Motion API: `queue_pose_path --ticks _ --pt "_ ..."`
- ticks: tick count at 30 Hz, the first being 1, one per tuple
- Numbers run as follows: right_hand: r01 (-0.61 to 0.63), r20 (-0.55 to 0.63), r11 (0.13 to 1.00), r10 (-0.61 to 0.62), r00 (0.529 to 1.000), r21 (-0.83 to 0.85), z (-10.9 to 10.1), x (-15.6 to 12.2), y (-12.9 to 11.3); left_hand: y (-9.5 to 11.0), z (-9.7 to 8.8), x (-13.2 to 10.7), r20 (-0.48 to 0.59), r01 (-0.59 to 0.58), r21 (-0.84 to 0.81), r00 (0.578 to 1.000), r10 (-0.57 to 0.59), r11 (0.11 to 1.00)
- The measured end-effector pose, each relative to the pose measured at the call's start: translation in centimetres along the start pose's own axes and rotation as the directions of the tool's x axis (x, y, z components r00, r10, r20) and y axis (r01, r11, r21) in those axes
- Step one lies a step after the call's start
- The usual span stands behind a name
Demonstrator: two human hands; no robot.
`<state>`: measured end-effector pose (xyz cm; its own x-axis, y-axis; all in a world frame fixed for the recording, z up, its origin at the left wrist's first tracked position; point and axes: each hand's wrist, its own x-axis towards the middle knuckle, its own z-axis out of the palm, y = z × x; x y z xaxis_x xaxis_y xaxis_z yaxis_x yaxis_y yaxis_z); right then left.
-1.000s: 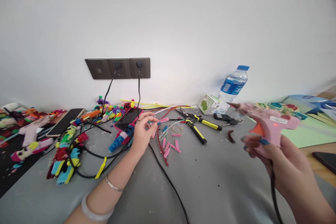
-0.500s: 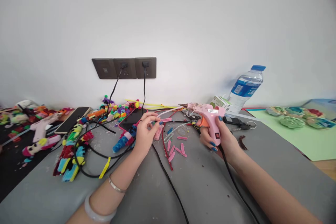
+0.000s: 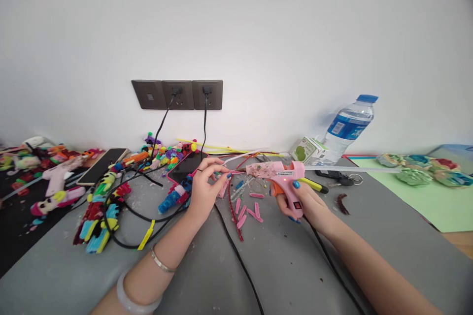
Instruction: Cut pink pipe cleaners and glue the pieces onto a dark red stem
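Observation:
My right hand is wrapped round the grip of a pink glue gun, fingers at its orange trigger. A long whitish glue stick juts from its back. The nozzle points left, close to the fingertips of my left hand. Those fingers are pinched on a small pink pipe cleaner piece, mostly hidden by them. A thin white strip runs out above the fingertips. Several short folded pink pipe cleaner pieces lie below, beside a red glittery stem.
Colourful pipe cleaner figures and looped black cable lie at left. A phone rests behind them. A tilted water bottle, small carton, keys and green sheet are at right. Sockets sit on the wall.
My right hand has brought the glue gun left and slightly down, so its nozzle is now at my left fingertips. My left hand has stayed nearly still.

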<state>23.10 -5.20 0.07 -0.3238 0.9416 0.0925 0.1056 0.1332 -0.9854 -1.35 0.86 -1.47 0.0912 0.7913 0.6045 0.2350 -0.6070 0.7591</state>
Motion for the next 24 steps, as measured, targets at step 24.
queue_pose_path --ticks 24 --pt "0.013 0.026 0.998 -0.011 1.0 -0.065 -0.12 -0.12 0.49 -0.19 0.05 -0.04 -0.021 -0.028 0.005 0.999 0.028 1.0"
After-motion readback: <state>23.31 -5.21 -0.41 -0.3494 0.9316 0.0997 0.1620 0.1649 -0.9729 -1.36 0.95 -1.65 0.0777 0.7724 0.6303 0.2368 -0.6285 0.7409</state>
